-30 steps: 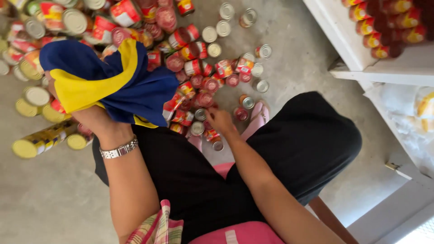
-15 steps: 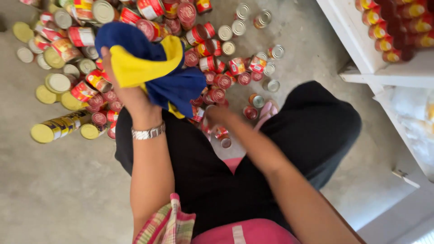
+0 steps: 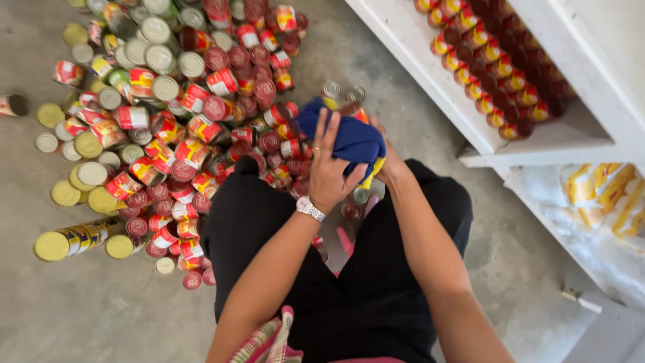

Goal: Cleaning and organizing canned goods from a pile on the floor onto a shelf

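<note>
Head view: blue-and-yellow cloth (image 3: pixel 349 138) bunched above the knees, mid-frame. Left hand (image 3: pixel 329 171) clamped over it, fingers spread and pressing; right hand (image 3: pixel 388 165) tucked beneath at 3 o'clock, mostly hidden, grip impossible to tell. Likely a wiping or wrapping step, with something red peeking out at 12 o'clock, perhaps a tin. Next move, by judgement: firm support from below, steady rubbing from above. Heap of red-labelled cans (image 3: pixel 201 128) at 9 to 11 o'clock, yellow-lidded cans (image 3: pixel 74 238) farther out at 8. Bare grey concrete floor (image 3: pixel 101 316); white shelf (image 3: pixel 416 40) with ranked cans at 2 o'clock.
</note>
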